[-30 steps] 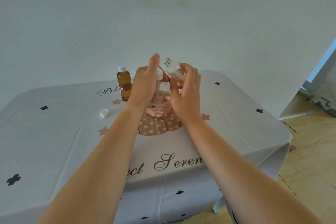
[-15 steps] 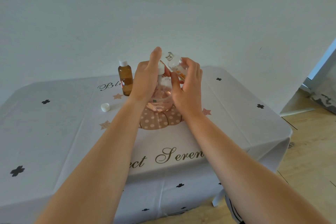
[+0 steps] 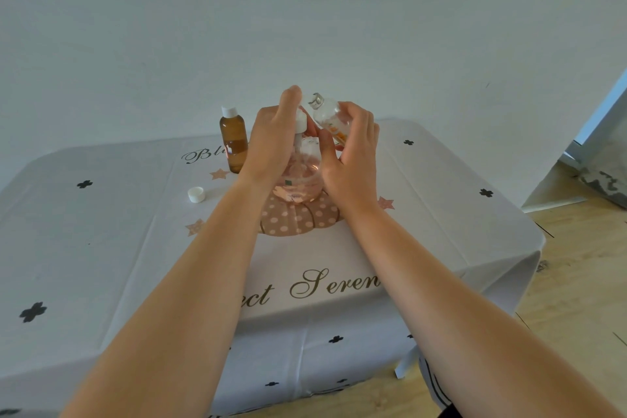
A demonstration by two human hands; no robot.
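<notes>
Pump bottle (image 3: 300, 176) stands on the table (image 3: 101, 241); left hand (image 3: 273, 141) covers its white head, finger curl hidden. Right hand (image 3: 354, 156) grips a small bottle (image 3: 327, 114) tilted, neck pointing up-left, just beside that head.

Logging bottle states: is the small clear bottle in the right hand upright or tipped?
Tipped. The small clear bottle leans, neck up-left toward the pump head, gripped by the right hand.
</notes>
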